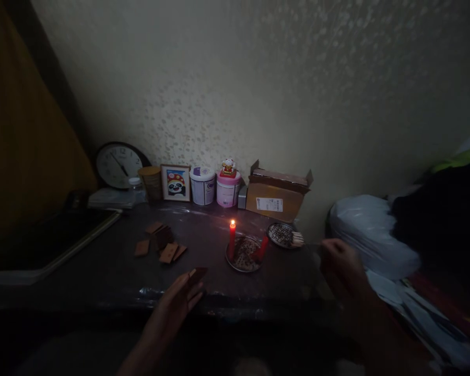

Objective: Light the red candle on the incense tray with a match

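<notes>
The room is dim, and the right hand [342, 263] is lost in shadow above the right end of the table, fingers curled in; whether it grips anything I cannot tell. The left hand [174, 302], at the near edge, pinches a thin, flat brown piece [200, 272] between thumb and fingers, the fingers hiding part of it; it looks like a small matchbook, though the gloom makes that uncertain. Ahead, a lit, upright red wax candle [232, 241] and a tilted red candle [263, 249] stand on a round, shiny-rimmed plate [243, 270] strewn with dark bits. Just beyond on the right, a second round speckled plate [275, 243] bears a row of pale thin sticks [297, 239]. Similar flat brown rectangular pieces [168, 254] lie heaped to the left. The dark, glossy-covered table [203, 227] runs back to a pale, leaf-patterned wall [172, 109]. Along it, a round black-rimmed clock [117, 163] is partly covered by a tan cup [152, 185]; then come a framed panda picture [176, 184], a white-and-purple tub [202, 189], a pink-lidded tub [227, 194] topped by a white-and-red figurine [228, 167], and an open-flapped cardboard box [276, 190]. A mustard-coloured cloth [23, 136] and a heap of black fabric [446, 209] are cut off at opposite sides.
</notes>
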Demonstrator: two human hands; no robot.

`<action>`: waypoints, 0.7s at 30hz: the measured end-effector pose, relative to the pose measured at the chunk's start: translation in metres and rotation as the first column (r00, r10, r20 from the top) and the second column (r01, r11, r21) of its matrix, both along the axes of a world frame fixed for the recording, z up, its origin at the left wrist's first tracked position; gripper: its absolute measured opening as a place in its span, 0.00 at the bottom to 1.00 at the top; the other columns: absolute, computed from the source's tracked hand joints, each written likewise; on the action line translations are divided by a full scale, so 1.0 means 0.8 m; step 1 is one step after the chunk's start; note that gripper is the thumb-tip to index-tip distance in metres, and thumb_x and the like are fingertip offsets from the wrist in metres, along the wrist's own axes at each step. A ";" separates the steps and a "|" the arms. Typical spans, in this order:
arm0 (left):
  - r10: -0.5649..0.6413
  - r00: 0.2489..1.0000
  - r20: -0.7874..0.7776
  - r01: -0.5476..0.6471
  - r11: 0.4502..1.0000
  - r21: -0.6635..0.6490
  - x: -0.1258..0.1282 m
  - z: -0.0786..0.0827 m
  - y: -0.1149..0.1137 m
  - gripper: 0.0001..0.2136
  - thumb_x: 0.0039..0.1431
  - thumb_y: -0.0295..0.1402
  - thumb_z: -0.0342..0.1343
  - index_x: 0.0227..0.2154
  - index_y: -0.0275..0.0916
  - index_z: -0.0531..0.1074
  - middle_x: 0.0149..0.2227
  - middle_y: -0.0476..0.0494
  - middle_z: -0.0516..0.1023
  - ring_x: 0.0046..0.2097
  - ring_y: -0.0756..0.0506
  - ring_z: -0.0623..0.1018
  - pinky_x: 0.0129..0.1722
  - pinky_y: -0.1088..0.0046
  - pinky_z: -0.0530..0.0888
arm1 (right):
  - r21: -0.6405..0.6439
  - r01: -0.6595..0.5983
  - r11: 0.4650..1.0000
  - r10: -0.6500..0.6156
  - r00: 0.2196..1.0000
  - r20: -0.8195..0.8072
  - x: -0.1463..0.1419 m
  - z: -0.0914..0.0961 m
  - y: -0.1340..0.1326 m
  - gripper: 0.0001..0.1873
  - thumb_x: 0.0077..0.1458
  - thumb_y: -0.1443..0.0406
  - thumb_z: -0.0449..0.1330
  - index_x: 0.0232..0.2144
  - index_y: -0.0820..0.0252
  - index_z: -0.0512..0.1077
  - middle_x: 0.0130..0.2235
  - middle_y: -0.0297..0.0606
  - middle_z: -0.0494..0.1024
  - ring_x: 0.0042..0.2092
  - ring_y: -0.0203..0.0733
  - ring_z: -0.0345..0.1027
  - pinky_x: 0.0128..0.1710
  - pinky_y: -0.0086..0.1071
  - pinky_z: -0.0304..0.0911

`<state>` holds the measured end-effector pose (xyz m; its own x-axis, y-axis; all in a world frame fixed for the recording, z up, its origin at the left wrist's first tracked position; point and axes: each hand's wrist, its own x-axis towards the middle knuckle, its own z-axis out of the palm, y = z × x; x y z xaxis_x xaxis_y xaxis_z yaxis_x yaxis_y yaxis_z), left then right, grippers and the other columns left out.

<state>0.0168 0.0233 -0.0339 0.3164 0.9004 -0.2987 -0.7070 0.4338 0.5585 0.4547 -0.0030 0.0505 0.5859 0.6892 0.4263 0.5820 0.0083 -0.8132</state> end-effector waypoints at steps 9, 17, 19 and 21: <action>-0.003 1.000 -0.013 0.003 0.999 -0.035 0.002 0.002 -0.002 0.07 0.51 0.32 0.58 0.34 0.41 0.77 0.43 0.49 0.80 0.42 0.44 0.78 0.44 0.68 0.73 | -0.005 -0.116 0.993 0.113 0.977 -0.178 -0.003 -0.019 0.036 0.17 0.41 0.53 0.62 0.25 0.62 0.76 0.22 0.33 0.75 0.25 0.38 0.67 0.24 0.28 0.60; -0.004 0.999 -0.051 0.002 0.999 -0.047 0.000 0.002 -0.001 0.08 0.50 0.33 0.58 0.34 0.41 0.77 0.44 0.48 0.79 0.43 0.43 0.78 0.44 0.67 0.73 | -0.015 -0.072 0.997 0.066 0.963 -0.260 0.012 -0.044 0.076 0.17 0.36 0.53 0.62 0.22 0.62 0.73 0.20 0.31 0.72 0.23 0.36 0.64 0.24 0.28 0.58; 0.013 0.998 -0.054 -0.016 0.998 -0.056 0.001 0.002 -0.001 0.07 0.50 0.32 0.58 0.33 0.42 0.77 0.43 0.48 0.80 0.42 0.44 0.78 0.44 0.66 0.73 | -0.032 -0.038 0.999 0.028 0.965 -0.260 0.020 -0.051 0.088 0.15 0.37 0.54 0.62 0.21 0.62 0.72 0.21 0.30 0.72 0.24 0.36 0.64 0.25 0.28 0.58; 0.020 0.998 -0.059 -0.023 0.998 -0.056 0.002 0.002 -0.001 0.06 0.49 0.32 0.59 0.32 0.43 0.77 0.43 0.47 0.80 0.41 0.44 0.79 0.45 0.64 0.73 | -0.064 -0.003 0.998 -0.013 0.969 -0.249 0.029 -0.058 0.100 0.13 0.42 0.57 0.62 0.22 0.63 0.71 0.22 0.30 0.72 0.25 0.35 0.65 0.27 0.29 0.60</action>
<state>0.0184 0.0227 -0.0319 0.2780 0.8880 -0.3664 -0.6834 0.4509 0.5742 0.4776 0.0773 0.0039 0.6713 0.7070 0.2224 0.3612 -0.0500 -0.9311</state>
